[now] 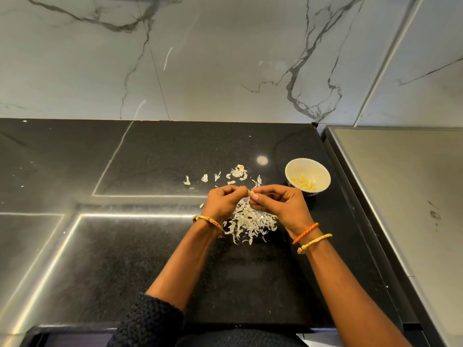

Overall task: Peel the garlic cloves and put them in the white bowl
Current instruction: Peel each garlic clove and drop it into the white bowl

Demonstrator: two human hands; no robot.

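White bowl (307, 177), black speckled counter (155, 259) — grey-veined marble wall (225, 58), orange wrist thread (305, 233).

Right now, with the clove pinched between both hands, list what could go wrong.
1. The garlic clove is small and held only at the fingertips of the left hand and right hand; it could slip into the pile of skins below and be hard to spot.
2. Loose skins lie close to the white bowl; a sweep of the hand might flick some in with the peeled cloves.

Black speckled counter (140, 259), veined marble wall (213, 58), steel surface (400, 191) at right.
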